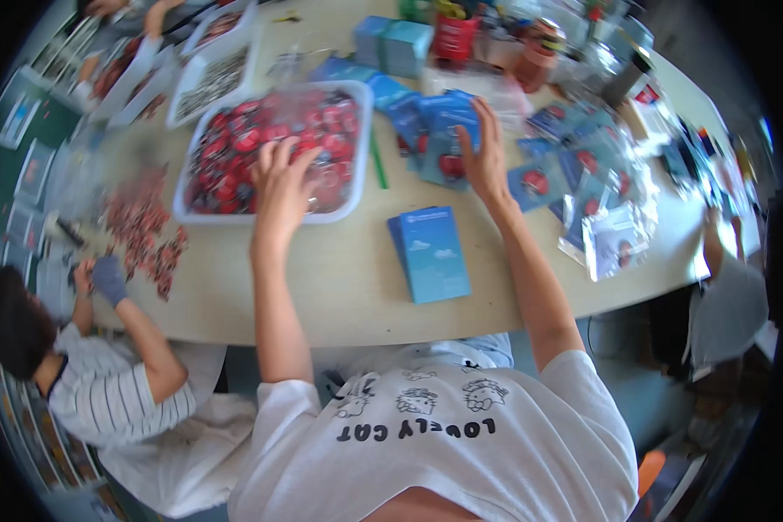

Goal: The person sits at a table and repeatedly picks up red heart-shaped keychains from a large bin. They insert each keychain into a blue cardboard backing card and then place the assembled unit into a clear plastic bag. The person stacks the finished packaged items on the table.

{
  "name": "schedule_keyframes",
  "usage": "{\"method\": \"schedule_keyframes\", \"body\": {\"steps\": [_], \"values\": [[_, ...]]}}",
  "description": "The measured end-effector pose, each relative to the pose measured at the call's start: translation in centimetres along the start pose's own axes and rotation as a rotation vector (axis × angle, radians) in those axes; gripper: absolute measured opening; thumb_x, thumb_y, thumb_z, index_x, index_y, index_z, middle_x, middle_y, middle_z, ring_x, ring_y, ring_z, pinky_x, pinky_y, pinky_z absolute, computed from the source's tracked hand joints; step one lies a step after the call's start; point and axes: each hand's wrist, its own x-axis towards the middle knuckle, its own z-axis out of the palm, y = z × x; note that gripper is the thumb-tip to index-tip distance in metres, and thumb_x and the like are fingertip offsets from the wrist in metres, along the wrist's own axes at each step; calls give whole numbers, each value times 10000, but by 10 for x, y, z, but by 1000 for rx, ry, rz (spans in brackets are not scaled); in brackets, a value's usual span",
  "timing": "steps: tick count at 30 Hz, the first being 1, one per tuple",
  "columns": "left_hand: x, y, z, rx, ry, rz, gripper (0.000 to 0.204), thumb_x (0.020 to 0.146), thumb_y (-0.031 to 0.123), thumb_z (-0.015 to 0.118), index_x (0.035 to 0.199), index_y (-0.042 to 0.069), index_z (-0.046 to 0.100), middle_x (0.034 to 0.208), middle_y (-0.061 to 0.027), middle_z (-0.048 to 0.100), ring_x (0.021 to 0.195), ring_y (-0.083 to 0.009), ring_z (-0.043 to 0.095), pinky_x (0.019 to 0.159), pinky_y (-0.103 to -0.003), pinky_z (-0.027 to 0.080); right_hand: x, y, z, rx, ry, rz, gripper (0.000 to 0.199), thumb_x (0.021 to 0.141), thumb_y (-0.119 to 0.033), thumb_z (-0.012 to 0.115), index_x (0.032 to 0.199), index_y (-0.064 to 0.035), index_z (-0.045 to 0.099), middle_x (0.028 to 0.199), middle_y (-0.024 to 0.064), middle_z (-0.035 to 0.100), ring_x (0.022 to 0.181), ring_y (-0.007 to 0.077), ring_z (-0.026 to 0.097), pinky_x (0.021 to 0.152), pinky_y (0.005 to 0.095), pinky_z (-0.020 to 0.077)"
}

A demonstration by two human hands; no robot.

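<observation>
Red pieces (235, 143) beneath left hand (280, 181), fingers spread and bent; right hand (488, 165) at blue cards (444, 122), fingers parted.

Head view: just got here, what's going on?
The person's left hand, fingers spread, is at the red round pieces in a white plastic tub. The right hand is at the edge of a heap of blue cards; whether it has a grip on one is unclear. Cloud-print cards lie between the forearms, clear-sleeved cards at right. At left, a co-worker sits by a spread of small reddish pieces.
</observation>
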Motion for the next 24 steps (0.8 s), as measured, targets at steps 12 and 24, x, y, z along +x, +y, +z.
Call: {"method": "schedule_keyframes", "body": {"steps": [12,24], "values": [[13,13,6,-51,-86,127,334,797,26,652,1127,67,631,1343,-94,478,1299,-309,361,1077,-447,294,-57,56,-134,-349,-546,-72,446,884,-179,536,1297,-19,482,1368,130,477,1325,276,392,1138,437,254],[50,233,114,-553,-408,310,684,830,336,698,1282,-109,440,1223,-265,528,1176,-385,475,990,-438,388,-89,-9,-232,-440,60,418,491,805,-57,636,1279,-46,509,1308,180,513,1258,348,451,1052,433,364]]}}
